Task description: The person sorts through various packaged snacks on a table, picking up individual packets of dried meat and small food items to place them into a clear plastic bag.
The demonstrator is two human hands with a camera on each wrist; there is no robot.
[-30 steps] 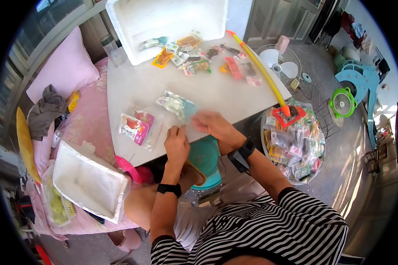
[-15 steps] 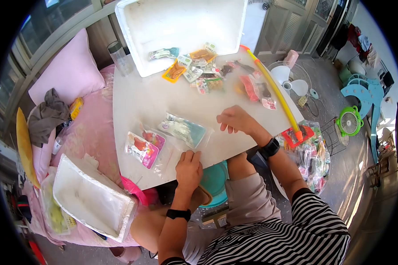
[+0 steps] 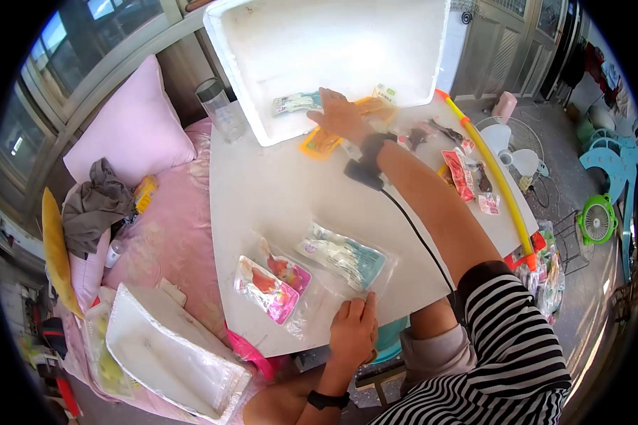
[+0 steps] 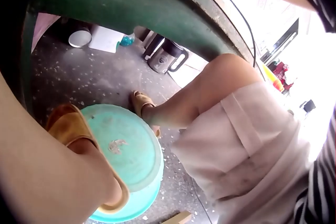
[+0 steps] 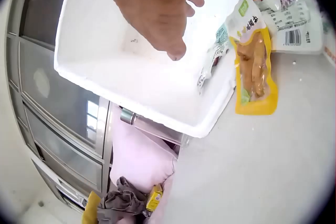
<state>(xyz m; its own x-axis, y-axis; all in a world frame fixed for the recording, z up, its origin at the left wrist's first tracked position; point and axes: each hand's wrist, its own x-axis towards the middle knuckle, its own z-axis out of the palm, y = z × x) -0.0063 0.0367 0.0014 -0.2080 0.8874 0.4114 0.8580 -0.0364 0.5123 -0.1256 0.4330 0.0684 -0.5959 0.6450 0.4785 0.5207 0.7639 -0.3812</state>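
Observation:
My right hand [image 3: 342, 117] reaches across the table to the mouth of a large white foam box [image 3: 340, 42]. Its fingers are spread above a white-and-teal packet [image 3: 289, 104] and a yellow-edged food packet [image 3: 321, 144]; the right wrist view shows nothing in that hand [image 5: 157, 14]. At the table's near edge, my left hand [image 3: 354, 329] rests with loosely bent fingers by the corner of a clear bag. A white-and-teal packet [image 3: 344, 256] lies in that bag, beside two pink-and-white packets [image 3: 266, 289] in clear plastic. The left hand's fingertips are hidden from the left wrist view.
A yellow tube with orange ends [image 3: 496, 180] lies along the table's right side, by red packets [image 3: 459, 173]. A clear jar [image 3: 220, 110] stands left of the foam box. A smaller foam box [image 3: 170, 361] is at lower left; a teal stool [image 4: 128, 140] is under the table.
My right hand has moved from near the bagged packet, forward and up to the large foam box. The left hand stays at the table edge. The view has shifted.

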